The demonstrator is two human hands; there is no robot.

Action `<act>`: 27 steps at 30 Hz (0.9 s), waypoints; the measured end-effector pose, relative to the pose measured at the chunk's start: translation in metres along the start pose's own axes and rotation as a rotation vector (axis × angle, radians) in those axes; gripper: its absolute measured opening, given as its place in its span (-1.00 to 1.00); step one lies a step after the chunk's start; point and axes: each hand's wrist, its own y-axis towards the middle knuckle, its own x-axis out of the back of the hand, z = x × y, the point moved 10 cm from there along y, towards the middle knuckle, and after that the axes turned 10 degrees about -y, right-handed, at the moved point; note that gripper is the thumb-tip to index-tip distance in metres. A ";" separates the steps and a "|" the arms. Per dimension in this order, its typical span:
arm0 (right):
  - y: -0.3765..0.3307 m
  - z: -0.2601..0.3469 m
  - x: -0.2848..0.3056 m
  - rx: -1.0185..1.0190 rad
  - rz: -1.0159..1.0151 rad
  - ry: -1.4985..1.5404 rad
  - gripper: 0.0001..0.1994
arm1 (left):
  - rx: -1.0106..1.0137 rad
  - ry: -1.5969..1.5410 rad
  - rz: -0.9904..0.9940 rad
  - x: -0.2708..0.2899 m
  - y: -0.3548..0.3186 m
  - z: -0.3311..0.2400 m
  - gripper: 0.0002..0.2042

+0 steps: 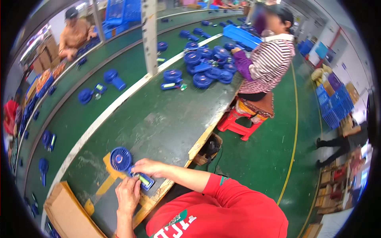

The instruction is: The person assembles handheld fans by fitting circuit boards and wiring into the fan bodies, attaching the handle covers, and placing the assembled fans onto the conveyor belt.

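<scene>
A blue handheld fan point(120, 159) lies on the green workbench near its front edge, its round grille pointing away from me. Its handle housing is uncovered, and a yellow-green battery point(143, 179) shows inside. My left hand point(127, 194) comes from below, fingers closed at the near-left side of the handle. From the right, my right hand point(149, 167) pinches at the neck between grille and handle. Whatever small part sits between the fingertips is hidden. Strips of brown tape point(107, 183) stick to the bench beside the fan.
An open cardboard box point(73, 212) stands at the lower left. Farther along the bench lies a pile of blue fans point(208, 65), by a seated co-worker point(266, 57) on a red stool point(240, 125). Left of the white rail, a conveyor point(71, 119) carries scattered fans.
</scene>
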 end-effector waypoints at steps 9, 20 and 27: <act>-0.023 0.027 0.006 -0.018 0.052 0.075 -0.77 | 0.115 -0.067 -0.133 0.019 -0.012 0.026 -0.88; -0.027 0.018 0.004 -0.140 0.046 0.067 -0.83 | 0.140 -0.127 -0.137 0.008 -0.009 0.031 -0.87; -0.025 0.022 0.009 -0.119 0.028 0.031 -0.82 | 0.091 -0.095 -0.132 -0.004 0.000 0.027 -0.89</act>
